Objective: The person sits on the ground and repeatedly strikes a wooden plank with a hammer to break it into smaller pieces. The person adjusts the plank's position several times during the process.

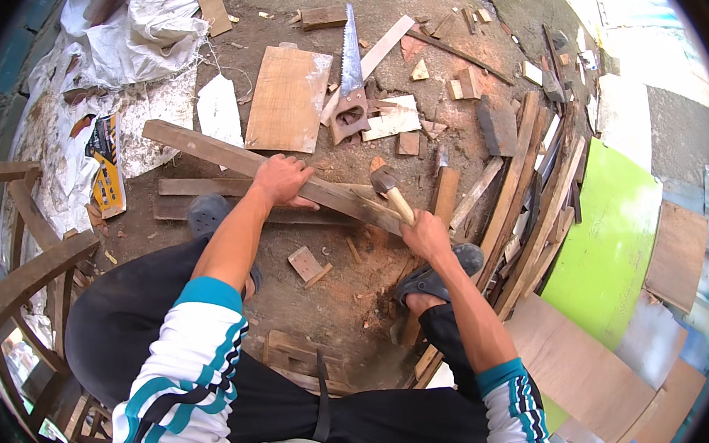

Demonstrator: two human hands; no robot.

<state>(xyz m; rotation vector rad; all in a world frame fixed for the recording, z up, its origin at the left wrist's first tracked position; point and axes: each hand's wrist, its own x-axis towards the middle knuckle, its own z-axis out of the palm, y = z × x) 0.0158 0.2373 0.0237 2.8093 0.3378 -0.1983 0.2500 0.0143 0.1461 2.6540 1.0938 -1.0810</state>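
Hands (353,209) grip plank (224,155), probably hammer (389,189).

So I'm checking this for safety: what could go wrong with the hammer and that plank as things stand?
1. The left hand presses the long plank close to where the hammer in the right hand meets it, so a glancing blow might catch the fingers.
2. The sandalled foot sits just beneath that end; a slip could land on it.
3. Scattered offcuts could upset footing.
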